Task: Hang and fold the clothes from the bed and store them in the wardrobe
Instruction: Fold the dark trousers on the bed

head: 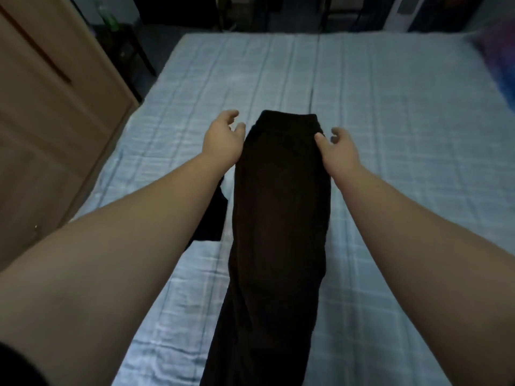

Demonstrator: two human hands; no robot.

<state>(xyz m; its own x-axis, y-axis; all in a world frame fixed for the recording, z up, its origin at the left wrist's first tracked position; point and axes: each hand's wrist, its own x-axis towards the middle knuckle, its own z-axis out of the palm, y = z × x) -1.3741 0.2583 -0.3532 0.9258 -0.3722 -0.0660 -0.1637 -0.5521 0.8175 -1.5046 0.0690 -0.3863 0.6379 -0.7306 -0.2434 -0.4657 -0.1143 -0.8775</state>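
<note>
A pair of dark trousers [281, 218] lies lengthwise on the bed [390, 135], waistband at the far end, legs running toward me and off the near edge. My left hand [223, 137] hovers at the left side of the waistband, fingers loosely spread and holding nothing. My right hand [338, 147] is at the right side of the waistband; its thumb touches the cloth while the fingers stay relaxed. Another dark garment [214, 218] shows partly under my left forearm, to the left of the trousers.
The bed carries a light blue checked sheet. A tan wooden wardrobe [47, 121] stands at the left. A dark small table [125, 48] sits beyond it by the bed's far left corner. A purple patterned pillow [501, 59] lies at the far right.
</note>
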